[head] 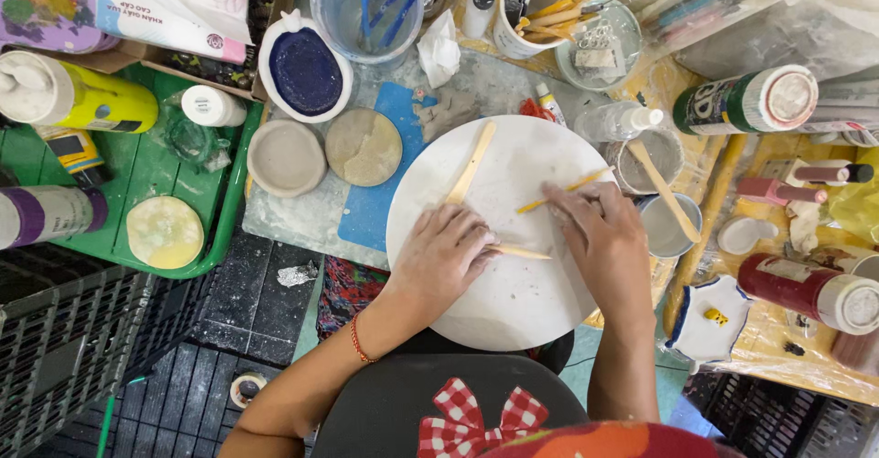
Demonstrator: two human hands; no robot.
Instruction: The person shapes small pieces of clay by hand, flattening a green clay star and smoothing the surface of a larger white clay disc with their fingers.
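Observation:
A round white board (513, 302) lies in front of me on the cluttered table. My left hand (439, 256) rests on it, fingers curled over a thin pointed wooden tool (520, 253). A flat wooden stick (472, 163) lies on the board just above that hand. My right hand (600, 234) presses on the board's right side, its fingers closed on a slim yellow stick (563, 190) that points up and to the right.
A blue mat (371, 211) holds two clay discs (363, 147). A green tray (137, 174) with bottles sits at the left. At the back stand a plastic cup of brushes (366, 0) and a blue-filled dish (305, 69). Paint bottles, small pots and a white dish (710, 325) crowd the right.

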